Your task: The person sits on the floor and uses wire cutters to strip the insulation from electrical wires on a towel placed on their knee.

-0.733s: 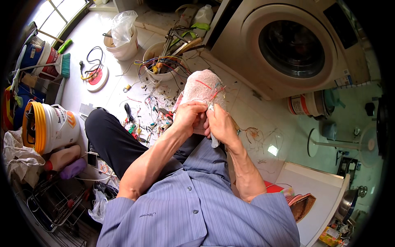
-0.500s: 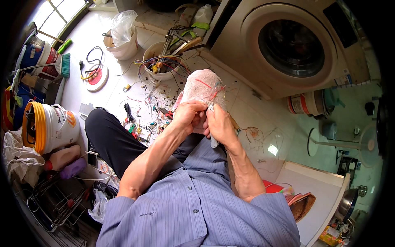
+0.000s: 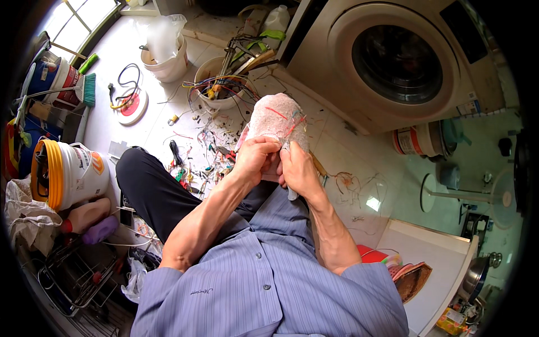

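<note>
Both my hands meet close together at the near edge of a pale pink towel [image 3: 269, 119] draped over my knee. My left hand [image 3: 254, 159] is closed, its thumb and forefinger pinched on something too small to make out. My right hand [image 3: 299, 171] wraps round a slim grey tool [image 3: 292, 195], whose ends show above and below the fist; its kind is not clear. Short red wire pieces [image 3: 276, 113] and other thin coloured strands lie on the towel. Left of it on the floor, red-handled pliers [image 3: 227, 154] rest among scattered wire scraps [image 3: 209, 135].
A white bucket [image 3: 203, 72] with tools and loose wires stands ahead, beside another bucket [image 3: 168, 72] holding a plastic bag. The washing machine [image 3: 314, 62] is at the far right. On the left sit a white bucket [image 3: 84, 182] and a coiled cord [image 3: 132, 84].
Both hands keep nearly the same place and grip. The right hand has shifted very slightly; the towel stays put.
</note>
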### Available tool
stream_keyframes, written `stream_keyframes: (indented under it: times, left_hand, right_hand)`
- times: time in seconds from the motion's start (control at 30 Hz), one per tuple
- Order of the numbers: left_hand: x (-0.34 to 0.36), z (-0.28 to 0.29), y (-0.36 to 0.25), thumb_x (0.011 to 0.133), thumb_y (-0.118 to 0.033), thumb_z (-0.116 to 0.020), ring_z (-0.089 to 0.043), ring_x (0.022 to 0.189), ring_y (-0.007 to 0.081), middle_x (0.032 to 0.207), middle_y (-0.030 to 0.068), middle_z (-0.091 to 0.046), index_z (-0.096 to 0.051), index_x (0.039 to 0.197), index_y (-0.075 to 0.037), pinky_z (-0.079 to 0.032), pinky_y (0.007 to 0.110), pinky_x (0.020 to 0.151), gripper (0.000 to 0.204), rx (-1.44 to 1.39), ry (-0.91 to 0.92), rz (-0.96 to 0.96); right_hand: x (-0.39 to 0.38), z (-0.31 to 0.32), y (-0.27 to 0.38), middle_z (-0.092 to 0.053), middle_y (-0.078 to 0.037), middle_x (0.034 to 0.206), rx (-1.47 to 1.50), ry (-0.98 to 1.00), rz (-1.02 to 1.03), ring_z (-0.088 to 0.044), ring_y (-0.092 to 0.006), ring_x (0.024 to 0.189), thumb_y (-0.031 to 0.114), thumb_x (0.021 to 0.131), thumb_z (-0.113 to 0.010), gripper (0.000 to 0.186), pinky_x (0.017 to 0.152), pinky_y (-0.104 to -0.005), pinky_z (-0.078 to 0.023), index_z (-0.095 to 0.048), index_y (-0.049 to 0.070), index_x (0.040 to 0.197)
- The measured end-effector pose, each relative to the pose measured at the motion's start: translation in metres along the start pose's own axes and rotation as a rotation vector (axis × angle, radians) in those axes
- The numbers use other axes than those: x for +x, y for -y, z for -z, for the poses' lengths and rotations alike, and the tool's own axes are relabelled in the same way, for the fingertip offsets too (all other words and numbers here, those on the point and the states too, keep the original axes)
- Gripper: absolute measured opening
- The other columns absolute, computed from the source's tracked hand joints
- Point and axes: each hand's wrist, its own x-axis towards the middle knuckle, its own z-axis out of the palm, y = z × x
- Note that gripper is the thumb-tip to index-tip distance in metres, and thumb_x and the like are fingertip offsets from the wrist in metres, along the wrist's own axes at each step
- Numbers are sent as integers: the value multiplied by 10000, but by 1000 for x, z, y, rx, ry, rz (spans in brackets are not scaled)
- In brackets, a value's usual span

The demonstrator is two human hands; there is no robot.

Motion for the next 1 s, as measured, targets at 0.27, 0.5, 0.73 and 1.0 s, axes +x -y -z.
stream_keyframes:
  times: [0.27, 0.5, 0.73, 1.0]
  left_hand:
    - [6, 5, 10, 869, -55, -657, -446, 501, 76, 643, -4, -567, -642, 770, -66, -330, 228, 476, 101, 50, -10, -77]
    - [10, 12, 10, 880, -74, -679, -426, 492, 61, 652, -15, -555, -654, 823, -68, -305, 218, 456, 63, 81, 44, -77]
    - [11, 14, 3, 881, -56, -661, -365, 449, 50, 622, -3, -556, -643, 801, -69, -249, 215, 429, 83, -43, 79, 5]
    - [10, 18, -1, 892, -64, -649, -342, 438, 46, 606, -1, -544, -607, 763, -82, -229, 215, 416, 137, -8, 131, 31]
  right_hand:
    - [4, -2, -7, -603, -150, 561, -13, -17, 32, -648, -266, 450, 167, 1021, -502, 236, 424, -413, -513, -474, -28, 891]
    - [5, 2, -4, -612, -141, 584, 12, 22, 43, -641, -245, 459, 157, 1019, -500, 230, 428, -403, -504, -464, -26, 883]
    - [8, 9, -11, -600, -122, 594, 20, 101, 108, -616, -214, 461, 150, 1023, -492, 204, 426, -378, -483, -474, -24, 918]
    - [14, 24, -3, -593, -119, 608, 71, 260, 70, -577, -181, 457, 142, 1014, -498, 182, 422, -374, -463, -483, -25, 943]
